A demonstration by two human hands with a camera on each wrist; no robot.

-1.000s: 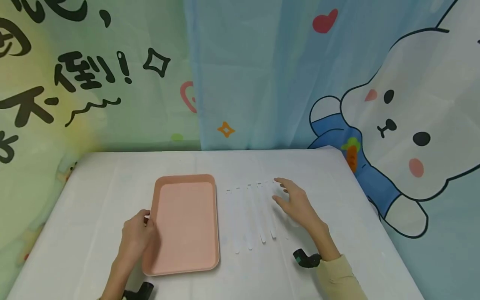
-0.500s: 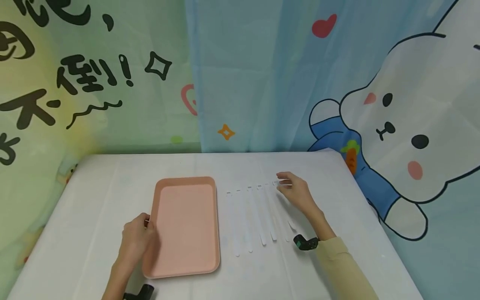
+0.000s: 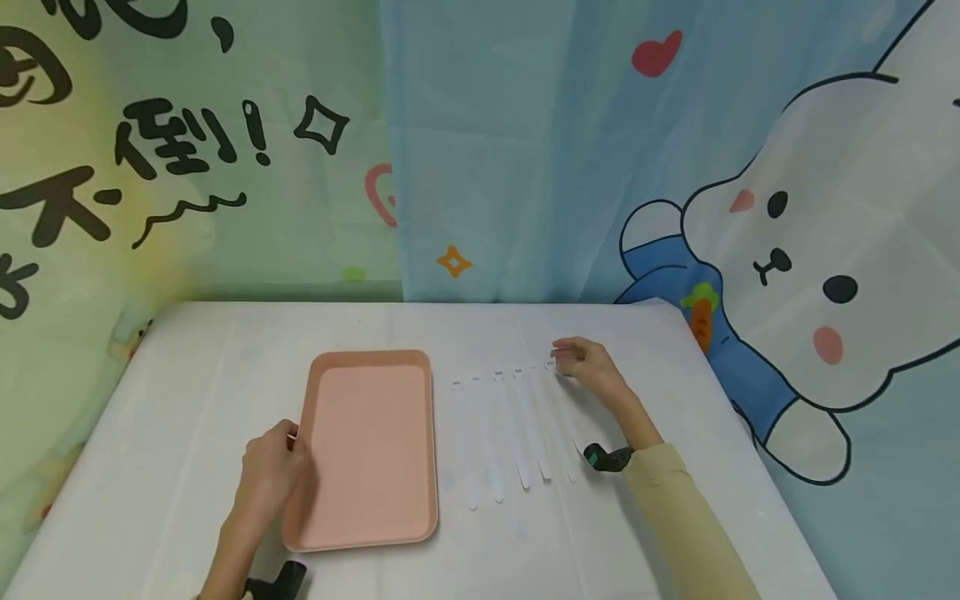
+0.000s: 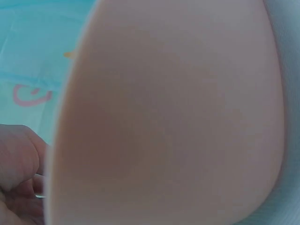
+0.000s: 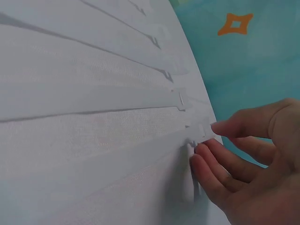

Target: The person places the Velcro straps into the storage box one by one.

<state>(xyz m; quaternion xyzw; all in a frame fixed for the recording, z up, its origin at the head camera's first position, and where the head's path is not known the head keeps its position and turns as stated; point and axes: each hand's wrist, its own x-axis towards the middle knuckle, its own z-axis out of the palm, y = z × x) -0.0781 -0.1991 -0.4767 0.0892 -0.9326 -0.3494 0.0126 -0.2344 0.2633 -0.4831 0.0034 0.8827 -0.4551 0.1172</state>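
Observation:
A shallow pink tray [image 3: 367,450] lies on the white table. My left hand [image 3: 272,468] grips its left rim; in the left wrist view the tray's wall fills most of the picture and hides part of the fingers. To the right of the tray, several thin white straps [image 3: 491,442] lie side by side, each with a slotted end away from me. My right hand [image 3: 588,367] is at the far end of the rightmost straps. In the right wrist view its thumb and fingers pinch the slotted end of the nearest strap [image 5: 154,152].
The white table [image 3: 660,367] ends at a printed curtain [image 3: 480,150] with a cartoon rabbit. Black wrist cameras [image 3: 277,581] sit on both wrists, the right one [image 3: 606,457] low beside the strap tails.
My right hand has moved slightly away from me, and its spread fingers have closed at the strap ends. A strap tail now shows near the right wrist camera. The left hand and tray stay put.

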